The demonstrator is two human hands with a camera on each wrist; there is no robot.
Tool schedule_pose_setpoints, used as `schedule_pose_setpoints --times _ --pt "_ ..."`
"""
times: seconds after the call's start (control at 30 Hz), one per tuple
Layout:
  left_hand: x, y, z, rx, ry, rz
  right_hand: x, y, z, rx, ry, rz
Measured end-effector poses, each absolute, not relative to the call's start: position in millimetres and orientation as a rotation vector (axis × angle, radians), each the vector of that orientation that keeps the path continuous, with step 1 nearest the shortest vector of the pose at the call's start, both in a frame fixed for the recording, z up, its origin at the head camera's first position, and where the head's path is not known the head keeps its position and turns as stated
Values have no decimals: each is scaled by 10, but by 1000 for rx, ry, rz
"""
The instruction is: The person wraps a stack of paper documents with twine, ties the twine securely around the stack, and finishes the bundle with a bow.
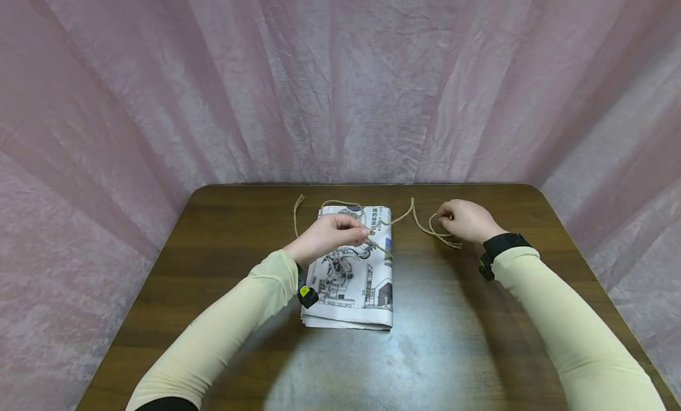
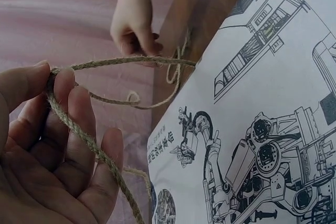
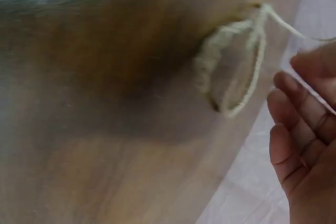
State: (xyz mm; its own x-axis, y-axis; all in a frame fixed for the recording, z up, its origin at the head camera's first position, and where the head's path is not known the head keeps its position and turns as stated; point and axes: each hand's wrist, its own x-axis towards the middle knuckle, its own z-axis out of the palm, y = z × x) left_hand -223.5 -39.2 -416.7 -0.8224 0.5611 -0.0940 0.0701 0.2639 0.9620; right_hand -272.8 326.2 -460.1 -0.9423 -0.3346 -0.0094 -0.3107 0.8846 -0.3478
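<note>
A folded newspaper (image 1: 346, 295) printed with machine drawings lies on the wooden table. Over its upper part my left hand (image 1: 332, 236) pinches a length of jute twine (image 2: 86, 137) between thumb and index finger; the other fingers are loosely bent beneath it. From there the twine runs across the paper and off both its sides. To the right of the paper, my right hand (image 1: 468, 222) is low over the table. A strand of twine passes between its thumb and fingers in the right wrist view, and a loose loop of twine (image 3: 257, 66) lies beside it.
The table (image 1: 436, 352) has its far edge against a pink curtain (image 1: 340, 91), which hangs around the back and sides. One twine end (image 1: 299, 204) sticks out left of the paper. Dark wrist straps (image 1: 505, 243) sit over pale sleeves.
</note>
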Motion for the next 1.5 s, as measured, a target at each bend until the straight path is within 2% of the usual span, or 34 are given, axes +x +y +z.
schedule_pose_setpoints --times 0.43,0.7,0.93,1.2,1.5 --pt "-2274 -379 -4146 585 2159 1565 -2589 3328 -4839 -564 3023 -369" --pt "-2334 -367 -4167 578 2150 1595 -2389 3477 -4762 -451 3085 -564" --pt "-2334 -380 -4156 542 2167 1625 -2213 3921 -4661 -451 3197 -523" --pt "-2367 -416 -4154 493 2238 1586 -1936 4539 -4565 -280 3282 -511" --pt "-2423 -431 -4178 454 2236 1607 -1651 4963 -4507 -188 3279 -399"
